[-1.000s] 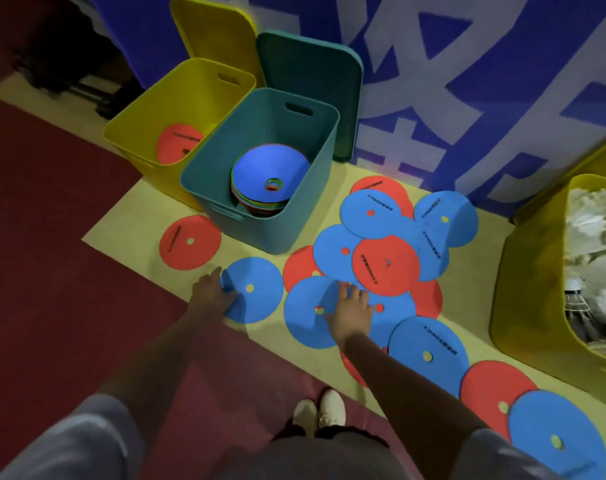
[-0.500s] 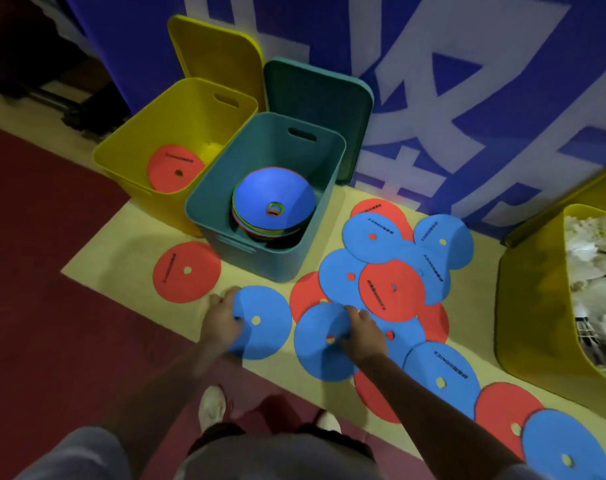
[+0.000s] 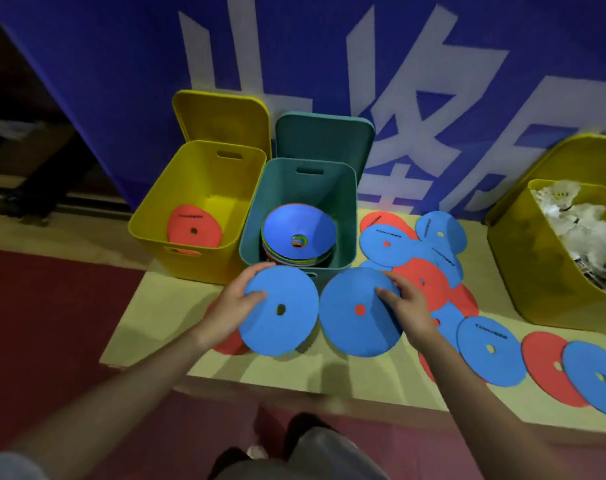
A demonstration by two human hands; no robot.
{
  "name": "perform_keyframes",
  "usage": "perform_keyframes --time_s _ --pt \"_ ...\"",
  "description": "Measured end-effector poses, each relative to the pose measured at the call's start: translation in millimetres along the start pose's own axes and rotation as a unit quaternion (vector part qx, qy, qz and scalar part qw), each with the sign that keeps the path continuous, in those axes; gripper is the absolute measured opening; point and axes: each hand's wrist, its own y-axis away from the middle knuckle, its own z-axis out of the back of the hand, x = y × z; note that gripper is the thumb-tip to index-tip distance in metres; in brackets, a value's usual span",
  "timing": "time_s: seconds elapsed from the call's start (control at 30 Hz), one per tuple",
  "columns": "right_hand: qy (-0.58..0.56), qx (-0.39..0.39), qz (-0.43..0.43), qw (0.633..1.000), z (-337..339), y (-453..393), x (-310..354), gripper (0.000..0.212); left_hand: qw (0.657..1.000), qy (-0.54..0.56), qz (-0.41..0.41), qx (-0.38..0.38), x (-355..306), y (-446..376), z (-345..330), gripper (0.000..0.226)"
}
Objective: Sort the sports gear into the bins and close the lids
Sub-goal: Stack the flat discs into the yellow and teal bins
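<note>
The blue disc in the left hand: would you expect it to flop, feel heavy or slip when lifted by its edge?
Probably thin and light: the left hand holds the blue disc up by one edge, and it seems to keep its round shape, so likely semi-stiff rather than floppy. With only the fingers pinching the rim, it could perhaps slip.

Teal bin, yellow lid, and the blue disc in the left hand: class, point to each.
Teal bin (image 3: 346, 216), head view, right inner wall.
Yellow lid (image 3: 222, 119), head view, middle of its face.
Blue disc (image 3: 287, 330), head view, lower face below its hole.
</note>
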Motion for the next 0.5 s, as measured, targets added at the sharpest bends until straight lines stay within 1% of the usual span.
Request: perform_keyframes --time_s 0.07,0.17,0.2,0.27,0.37,0.43,0.5 --pt "-0.023 -0.003 0.015 1.0 -14.2 -1.9 23.4 0.024 1.0 0.002 -0.018 -0.023 -14.8 -3.4 31.7 0.047" --pt "-0.039 0.013 0.016 0.999 -26.8 -10.6 48.3 0.025 0.996 0.023 -0.026 -0.086 -28.3 -6.1 70.7 0.053" --pt "-0.027 0.021 0.016 0.999 -28.5 -13.6 55.6 0.025 0.993 0.03 -0.027 -0.107 -30.8 -4.5 81.5 0.052" --pt "0.034 0.038 0.021 0.998 -26.9 -19.5 66.0 0.026 0.988 0.051 -0.024 -0.141 -32.2 -1.4 98.5 0.047" --pt "0.115 0.074 0.05 0.989 -17.7 -21.2 83.9 0.023 0.98 0.081 -0.022 -0.178 -32.6 -5.8 114.6 0.041" --pt "0.148 0.091 0.071 0.982 -10.7 -22.3 98.7 0.021 0.973 0.082 -0.029 -0.212 -31.9 -19.9 122.7 0.041" --pt "0.146 0.092 0.081 0.982 -6.1 -24.6 114.7 0.017 0.968 0.081 -0.03 -0.236 -28.5 -36.5 128.4 0.042"
